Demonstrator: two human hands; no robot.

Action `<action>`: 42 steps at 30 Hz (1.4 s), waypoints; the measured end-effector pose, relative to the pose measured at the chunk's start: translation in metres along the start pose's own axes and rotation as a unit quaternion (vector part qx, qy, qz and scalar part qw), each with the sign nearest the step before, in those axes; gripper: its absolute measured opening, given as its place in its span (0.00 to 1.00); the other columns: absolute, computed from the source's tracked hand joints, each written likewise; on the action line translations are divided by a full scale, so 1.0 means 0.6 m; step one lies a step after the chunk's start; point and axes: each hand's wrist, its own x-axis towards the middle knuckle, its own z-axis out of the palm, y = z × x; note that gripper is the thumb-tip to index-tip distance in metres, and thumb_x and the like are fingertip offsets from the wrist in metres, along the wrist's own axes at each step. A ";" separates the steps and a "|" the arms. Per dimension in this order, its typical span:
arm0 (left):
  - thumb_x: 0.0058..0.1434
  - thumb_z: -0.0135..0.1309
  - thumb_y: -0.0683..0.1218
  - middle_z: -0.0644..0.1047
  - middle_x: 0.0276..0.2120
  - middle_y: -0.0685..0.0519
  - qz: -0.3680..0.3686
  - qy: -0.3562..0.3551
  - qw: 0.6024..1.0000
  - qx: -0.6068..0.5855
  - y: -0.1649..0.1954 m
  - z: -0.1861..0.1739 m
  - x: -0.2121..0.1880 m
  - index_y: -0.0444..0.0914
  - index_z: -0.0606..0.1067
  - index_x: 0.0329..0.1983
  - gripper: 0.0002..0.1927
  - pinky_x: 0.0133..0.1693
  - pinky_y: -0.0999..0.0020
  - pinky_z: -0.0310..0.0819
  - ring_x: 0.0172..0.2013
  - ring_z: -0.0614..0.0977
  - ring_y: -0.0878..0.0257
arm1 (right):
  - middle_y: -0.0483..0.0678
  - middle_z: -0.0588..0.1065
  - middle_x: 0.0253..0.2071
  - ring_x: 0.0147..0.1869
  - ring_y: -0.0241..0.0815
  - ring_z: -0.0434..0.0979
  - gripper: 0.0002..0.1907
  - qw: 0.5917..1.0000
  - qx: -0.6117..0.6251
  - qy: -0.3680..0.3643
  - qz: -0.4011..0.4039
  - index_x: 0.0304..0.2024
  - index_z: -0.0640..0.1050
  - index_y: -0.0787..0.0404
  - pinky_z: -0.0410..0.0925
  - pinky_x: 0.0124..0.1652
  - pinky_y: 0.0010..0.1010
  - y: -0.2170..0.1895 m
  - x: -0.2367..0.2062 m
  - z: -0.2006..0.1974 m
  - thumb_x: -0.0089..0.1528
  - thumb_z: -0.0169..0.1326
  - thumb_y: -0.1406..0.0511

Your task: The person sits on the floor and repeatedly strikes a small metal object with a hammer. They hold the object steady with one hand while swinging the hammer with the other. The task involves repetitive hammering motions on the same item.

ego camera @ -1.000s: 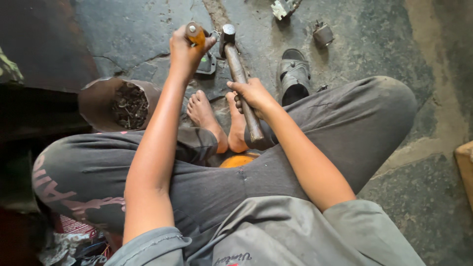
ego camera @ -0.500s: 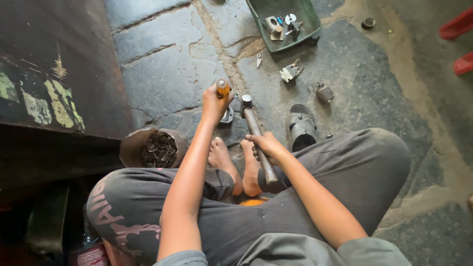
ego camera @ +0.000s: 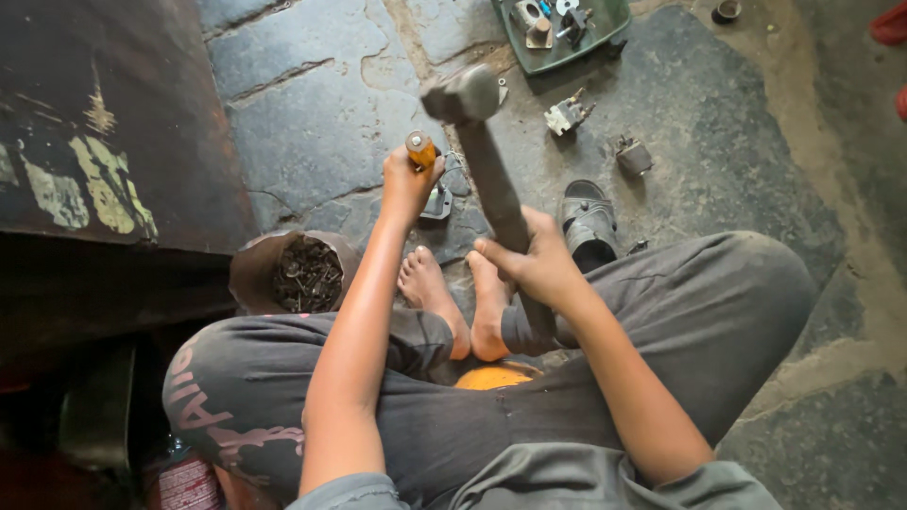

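Note:
I squat on a stone floor with bare feet. My left hand grips a tool with an orange-yellow handle, held upright over a small metal part on the floor. My right hand holds the wooden shaft of a hammer. Its metal head is raised above and just right of the orange handle, slightly blurred.
A round container of dark metal scraps stands left of my feet. A green tray of parts lies at the top. Loose metal parts and a sandal lie to the right. A dark metal slab fills the left.
The hammer head has lifted from beside the orange handle to above it. The camera view has shifted down and closer, showing more floor and the green tray.

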 end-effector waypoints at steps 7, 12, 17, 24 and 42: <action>0.52 0.66 0.42 0.79 0.25 0.43 0.009 0.024 0.999 0.033 0.014 -0.012 0.006 0.32 0.77 0.36 0.12 0.33 0.60 0.76 0.27 0.82 0.56 | 0.42 0.70 0.20 0.18 0.32 0.69 0.12 0.982 0.077 -0.059 0.160 0.37 0.77 0.63 0.63 0.18 0.27 -0.018 -0.014 0.019 0.56 0.64 0.64; 0.54 0.68 0.47 0.80 0.25 0.45 0.019 0.040 0.997 0.056 0.069 -0.037 0.018 0.33 0.76 0.36 0.16 0.31 0.60 0.76 0.26 0.82 0.56 | 0.44 0.75 0.25 0.25 0.34 0.74 0.12 0.989 0.118 -0.023 0.084 0.39 0.77 0.65 0.68 0.25 0.27 -0.012 -0.005 0.007 0.55 0.63 0.68; 0.54 0.72 0.49 0.80 0.23 0.45 0.012 0.053 0.994 0.094 0.145 -0.066 0.025 0.32 0.77 0.32 0.18 0.29 0.62 0.75 0.24 0.82 0.59 | 0.42 0.75 0.41 0.45 0.32 0.74 0.20 0.990 0.038 0.000 -0.137 0.47 0.79 0.64 0.69 0.46 0.26 -0.001 0.003 -0.049 0.52 0.62 0.70; 0.60 0.65 0.48 0.83 0.28 0.50 0.037 -0.003 0.976 -0.214 0.290 -0.092 -0.031 0.30 0.79 0.38 0.15 0.31 0.68 0.82 0.29 0.85 0.65 | 0.45 0.75 0.32 0.38 0.35 0.75 0.16 0.991 0.026 -0.067 -0.115 0.38 0.79 0.66 0.69 0.39 0.28 -0.043 -0.033 -0.043 0.48 0.63 0.69; 0.69 0.48 0.67 0.77 0.48 0.46 -0.009 0.127 0.931 -0.341 0.325 -0.064 0.044 0.29 0.68 0.61 0.37 0.55 0.62 0.76 0.49 0.79 0.56 | 0.48 0.76 0.36 0.38 0.41 0.77 0.26 0.987 0.153 -0.022 -0.030 0.46 0.75 0.64 0.71 0.38 0.30 -0.158 -0.056 0.001 0.44 0.63 0.71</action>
